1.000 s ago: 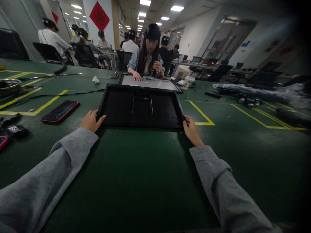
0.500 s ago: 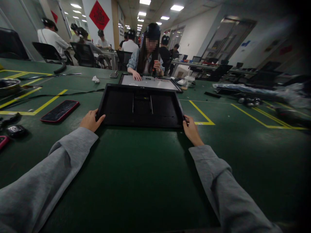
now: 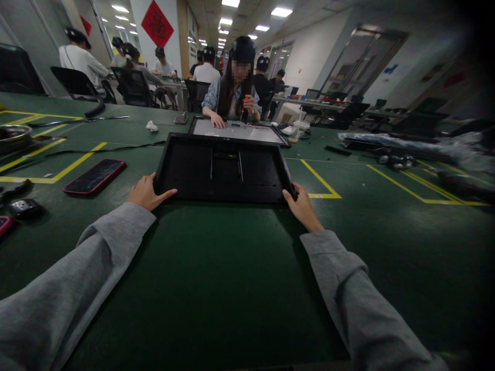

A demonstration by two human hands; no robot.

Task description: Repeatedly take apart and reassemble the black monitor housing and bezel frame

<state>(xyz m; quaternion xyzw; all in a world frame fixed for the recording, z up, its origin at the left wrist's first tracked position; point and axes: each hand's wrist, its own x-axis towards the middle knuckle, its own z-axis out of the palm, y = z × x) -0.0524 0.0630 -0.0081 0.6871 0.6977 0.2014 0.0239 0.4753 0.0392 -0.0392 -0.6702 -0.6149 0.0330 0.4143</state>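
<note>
A black monitor housing [image 3: 185,167], a shallow rectangular shell with a raised rim, is in front of me on the green table [image 3: 232,278]. Two thin metal strips run up either side of its recessed middle. My left hand [image 3: 149,193] grips its near left corner, thumb stretched along the front edge and fingers round the outer side. At the near right corner my right hand [image 3: 302,206] holds it the same way, thumb over the front rim. The fingers behind both sides are partly hidden.
Across the table a co-worker [image 3: 242,77] holds an orange screwdriver [image 3: 243,105] over a grey panel [image 3: 259,133]. A red-edged phone [image 3: 95,176] lies left of the housing. Crumpled tissue [image 3: 151,125], yellow tape marks [image 3: 320,180] and a plastic-wrapped bundle [image 3: 394,144] are farther out.
Both my thumbs have shifted inward along the near edge of the housing, the left to the right and the right to the left. The housing itself has hardly moved.
</note>
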